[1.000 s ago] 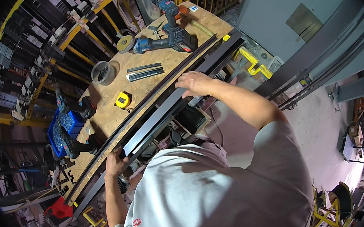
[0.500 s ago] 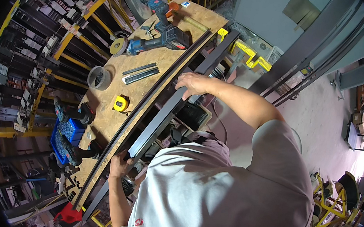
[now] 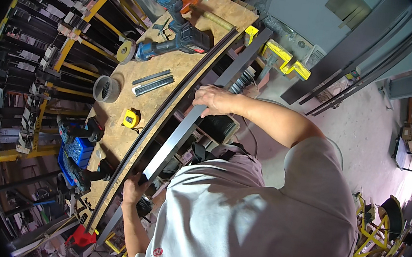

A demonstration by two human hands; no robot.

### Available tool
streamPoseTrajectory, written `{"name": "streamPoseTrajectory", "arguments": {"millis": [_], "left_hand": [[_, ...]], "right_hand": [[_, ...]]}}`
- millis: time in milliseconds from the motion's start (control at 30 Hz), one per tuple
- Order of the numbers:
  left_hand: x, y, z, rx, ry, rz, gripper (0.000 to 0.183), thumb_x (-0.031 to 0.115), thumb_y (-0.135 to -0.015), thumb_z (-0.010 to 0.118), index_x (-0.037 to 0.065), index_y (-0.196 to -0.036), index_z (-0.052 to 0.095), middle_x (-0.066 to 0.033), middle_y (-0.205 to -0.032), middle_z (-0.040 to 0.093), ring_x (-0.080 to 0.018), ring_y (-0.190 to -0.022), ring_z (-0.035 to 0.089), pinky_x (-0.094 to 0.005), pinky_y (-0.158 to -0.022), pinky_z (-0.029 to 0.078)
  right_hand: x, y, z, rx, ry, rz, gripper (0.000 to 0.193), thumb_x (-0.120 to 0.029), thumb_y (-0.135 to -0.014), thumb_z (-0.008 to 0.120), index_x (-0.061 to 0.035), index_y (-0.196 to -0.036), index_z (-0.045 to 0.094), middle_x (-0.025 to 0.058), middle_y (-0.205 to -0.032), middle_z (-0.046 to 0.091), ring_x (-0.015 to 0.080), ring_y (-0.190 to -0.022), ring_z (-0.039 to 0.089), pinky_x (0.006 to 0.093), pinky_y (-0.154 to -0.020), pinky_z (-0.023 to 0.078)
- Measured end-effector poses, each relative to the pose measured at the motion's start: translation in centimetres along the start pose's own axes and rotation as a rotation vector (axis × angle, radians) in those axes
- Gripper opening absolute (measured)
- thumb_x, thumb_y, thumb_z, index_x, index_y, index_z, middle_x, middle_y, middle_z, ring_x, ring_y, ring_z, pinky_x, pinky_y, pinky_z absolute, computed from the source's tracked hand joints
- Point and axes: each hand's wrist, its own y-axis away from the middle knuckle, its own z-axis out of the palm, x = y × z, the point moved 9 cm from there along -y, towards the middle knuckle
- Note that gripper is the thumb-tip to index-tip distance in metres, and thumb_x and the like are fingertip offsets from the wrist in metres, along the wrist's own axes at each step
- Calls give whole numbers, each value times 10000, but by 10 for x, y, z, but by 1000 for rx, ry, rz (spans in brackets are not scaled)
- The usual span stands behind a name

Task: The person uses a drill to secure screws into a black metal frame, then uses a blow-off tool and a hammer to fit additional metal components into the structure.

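A long dark-grey metal profile (image 3: 169, 149) runs diagonally in front of my body, alongside the wooden workbench (image 3: 154, 103). My right hand (image 3: 213, 101) is closed over its upper part, fingers bent across the top face. Lower down, my left hand (image 3: 134, 188) grips the same profile near its edge, the thumb against it and the other fingers partly hidden. Along the bench's near edge, beside the profile, lies a thin black strip (image 3: 159, 114). Yellow-padded supports (image 3: 279, 50) stand near the profile's far end.
On the bench are a cordless drill (image 3: 165, 0), an angle grinder (image 3: 175, 45), a yellow tape measure (image 3: 131, 118), short black strips (image 3: 153, 83) and a tub of screws (image 3: 106, 89). A blue bin (image 3: 77, 150) sits at its left end. Racks of profiles (image 3: 24, 77) line the left.
The profile has rolled a little about its length and now shows a broader, smoother top face. Both hands keep their hold on it. The view has shifted slightly.
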Motion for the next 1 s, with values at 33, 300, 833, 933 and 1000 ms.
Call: {"name": "streamPoseTrajectory", "arguments": {"millis": [33,300,833,933,1000], "left_hand": [[2,2,-1,11,8,-9,579,203,-733,867,-58,-1221,698,-284,-1020,714,-421,-918,721,-442,-779,580],[8,4,1,-12,37,-137,544,72,-753,768,19,-1287,680,-244,-974,709,-429,-917,711,-437,-777,561],[36,-9,-7,-22,-31,-147,447,173,-794,738,-9,-1190,639,-267,-1055,693,-486,-965,664,-529,-794,548],[104,-63,-15,16,61,-58,638,232,-780,785,-13,-1333,583,-278,-1178,651,-465,-1063,623,-505,-884,546],[149,-89,-22,232,66,98,640,207,-787,801,-51,-1322,564,-278,-1176,638,-473,-1059,603,-510,-928,517]], "right_hand": [[1,0,-1,4,-9,-5,501,-301,-812,851,-47,-1224,724,120,-1201,660,325,-1218,570,427,-1066,455],[1,10,6,141,57,-75,524,-322,-823,825,-50,-1251,695,120,-1181,658,325,-1200,582,464,-1067,458],[-4,14,8,236,117,-65,490,-319,-847,800,-35,-1235,699,128,-1214,667,302,-1194,608,442,-1107,451],[-4,23,3,218,152,-41,531,-331,-843,810,-32,-1263,685,152,-1280,662,321,-1253,601,473,-1210,379],[-14,20,-4,211,193,-55,545,-341,-862,794,-31,-1292,667,158,-1310,657,326,-1280,593,481,-1225,363]]}}
